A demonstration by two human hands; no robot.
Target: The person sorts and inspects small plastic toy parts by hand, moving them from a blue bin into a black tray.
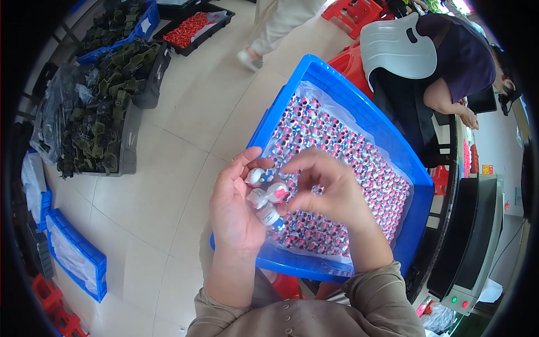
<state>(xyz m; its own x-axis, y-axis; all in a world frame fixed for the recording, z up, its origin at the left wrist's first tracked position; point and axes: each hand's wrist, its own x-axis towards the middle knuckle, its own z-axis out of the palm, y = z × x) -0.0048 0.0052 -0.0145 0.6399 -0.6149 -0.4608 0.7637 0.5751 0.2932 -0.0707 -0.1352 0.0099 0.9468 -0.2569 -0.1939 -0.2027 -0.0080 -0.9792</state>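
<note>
My left hand (234, 210) is cupped, palm up, and holds several small white toy figurines (268, 218) with blue and pink parts. They lie loosely on the palm and along the fingers. Just right of them hovers my right hand (331, 188), its thumb and forefinger curved and apart beside the figurines. Nothing shows held between those fingertips; the other fingers are partly hidden. Below both hands stands a blue plastic crate (420, 216), lined with clear sheeting and filled with rows of similar white, pink and blue figurines (370, 185).
Crates of dark green parts (101, 123) stand at left, with a black tray of red pieces (193, 29) beyond. A blue crate (78, 255) sits lower left. A person walks at the top; another sits at right by a white chair back (396, 48). A conveyor machine (466, 241) runs along the right.
</note>
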